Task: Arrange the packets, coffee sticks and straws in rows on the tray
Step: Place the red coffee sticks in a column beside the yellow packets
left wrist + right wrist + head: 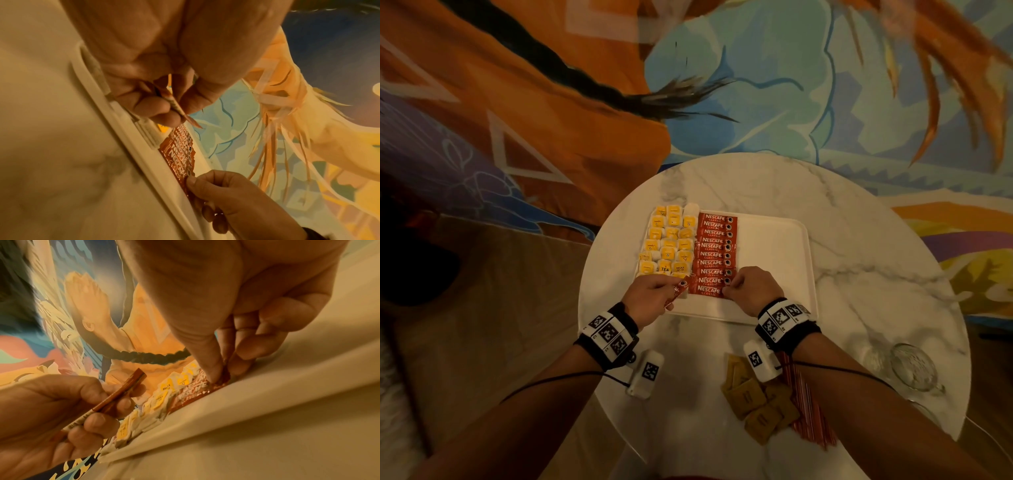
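A white tray (pixel 774 246) lies on the round marble table. Yellow tea packets (pixel 669 240) fill its left side in rows; red Nescafe coffee sticks (pixel 715 253) form a column beside them. My left hand (pixel 654 294) holds a small bundle of coffee sticks (pixel 678 293) at the tray's near left edge; the bundle (pixel 117 395) shows clearly in the right wrist view. My right hand (pixel 748 286) pinches the right end of the nearest laid coffee stick (pixel 707 290) between thumb and fingertips (pixel 216 374). Brown packets (pixel 760 401) and red straws (pixel 808 411) lie on the table near me.
The right half of the tray (pixel 777 274) is bare. An empty glass mug (pixel 914 370) lies at the table's right edge. Beyond the table (pixel 859 308) is a bright painted wall, and the floor drops away at left.
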A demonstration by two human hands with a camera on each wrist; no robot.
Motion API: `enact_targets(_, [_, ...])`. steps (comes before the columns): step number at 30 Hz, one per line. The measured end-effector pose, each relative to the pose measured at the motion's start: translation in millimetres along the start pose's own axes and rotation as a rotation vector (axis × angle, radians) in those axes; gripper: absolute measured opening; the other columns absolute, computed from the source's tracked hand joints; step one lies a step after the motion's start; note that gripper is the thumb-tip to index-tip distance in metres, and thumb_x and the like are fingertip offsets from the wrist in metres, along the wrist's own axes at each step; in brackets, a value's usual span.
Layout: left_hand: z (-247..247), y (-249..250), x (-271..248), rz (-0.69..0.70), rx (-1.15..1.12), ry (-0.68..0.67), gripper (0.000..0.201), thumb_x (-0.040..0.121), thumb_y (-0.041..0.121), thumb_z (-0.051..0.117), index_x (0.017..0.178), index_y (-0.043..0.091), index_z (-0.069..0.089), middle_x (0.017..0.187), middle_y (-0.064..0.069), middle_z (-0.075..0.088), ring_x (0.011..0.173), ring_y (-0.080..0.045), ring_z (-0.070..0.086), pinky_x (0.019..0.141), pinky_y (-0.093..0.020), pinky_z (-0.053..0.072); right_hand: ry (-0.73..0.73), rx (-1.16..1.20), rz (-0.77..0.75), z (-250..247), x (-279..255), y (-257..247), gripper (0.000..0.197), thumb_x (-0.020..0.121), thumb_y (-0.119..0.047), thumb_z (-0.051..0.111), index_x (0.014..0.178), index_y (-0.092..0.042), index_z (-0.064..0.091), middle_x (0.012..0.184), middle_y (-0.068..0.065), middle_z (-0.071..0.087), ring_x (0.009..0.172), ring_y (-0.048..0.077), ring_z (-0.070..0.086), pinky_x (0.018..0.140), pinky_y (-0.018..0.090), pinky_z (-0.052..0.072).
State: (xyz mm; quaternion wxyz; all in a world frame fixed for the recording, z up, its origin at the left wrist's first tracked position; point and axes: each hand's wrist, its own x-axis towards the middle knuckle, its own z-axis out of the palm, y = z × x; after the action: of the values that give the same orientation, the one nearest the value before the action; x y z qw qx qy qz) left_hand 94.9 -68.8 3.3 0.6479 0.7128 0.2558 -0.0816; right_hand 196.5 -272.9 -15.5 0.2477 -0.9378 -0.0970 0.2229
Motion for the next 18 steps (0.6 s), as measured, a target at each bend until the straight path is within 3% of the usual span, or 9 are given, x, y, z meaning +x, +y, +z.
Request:
enact_targets(3, [-0.9, -3.0, 2.4, 0.044, 0.066, -0.028, 0.016, 0.095, 0.009, 0.063, 0.109, 0.01, 0.072, 0.096, -0.007, 0.074, 0.061, -0.001, 0.063, 0.051, -0.015, 0.045, 0.009, -0.01, 0.024, -1.0, -2.1, 0.1, 0.021, 0.087, -0.044, 0.069, 0.088, -0.023, 0.066, 0.085, -0.007, 0.068, 0.08, 0.013, 0.064, 0.074, 0.033, 0.054])
enact_targets(7, [-2.1, -5.7, 4.2, 0.074, 0.152, -0.054, 0.021, 0.092, 0.008, 0.067, 0.113, 0.011, 0.071, 0.094, -0.005, 0.072, 0.066, -0.013, 0.063, 0.053, -0.013, 0.046, 0.054, 0.08, -0.005, -3.2, -7.0, -1.8, 0.028, 0.087, -0.05, 0.067, 0.096, -0.023, 0.061, 0.086, -0.013, 0.056, 0.084, 0.011, 0.059, 0.073, 0.029, 0.047])
enact_targets(11, [3.4, -0.7, 0.7, 0.078, 0.154, -0.098, 0.025, 0.091, -0.002, 0.065, 0.115, 0.006, 0.067, 0.093, -0.005, 0.07, 0.066, -0.012, 0.063, 0.054, -0.012, 0.047, -0.078, 0.373, -0.196, -1.2, -15.1, -10.3, 0.026, 0.091, -0.051, 0.063, 0.09, -0.025, 0.069, 0.085, -0.009, 0.068, 0.076, 0.006, 0.062, 0.071, 0.03, 0.051])
enact_targets(15, [6.8, 0.8, -0.5, 0.104, 0.128, -0.147, 0.028, 0.089, -0.007, 0.064, 0.113, 0.008, 0.066, 0.091, -0.008, 0.071, 0.068, -0.013, 0.065, 0.056, -0.013, 0.049, -0.191, 0.483, -0.293, 0.6, -22.8, -18.1, 0.011, 0.093, -0.033, 0.067, 0.089, -0.024, 0.074, 0.081, -0.004, 0.072, 0.07, 0.007, 0.064, 0.064, 0.026, 0.054])
enact_targets(18, [7.8, 2.1, -1.1, 0.117, 0.139, -0.142, 0.028, 0.089, -0.006, 0.065, 0.113, 0.008, 0.067, 0.088, -0.006, 0.071, 0.061, -0.002, 0.065, 0.054, -0.012, 0.048, -0.187, 0.49, -0.292, 4.6, -21.6, -16.6, 0.008, 0.091, -0.019, 0.07, 0.088, -0.026, 0.072, 0.078, -0.003, 0.071, 0.066, 0.007, 0.061, 0.061, 0.025, 0.053])
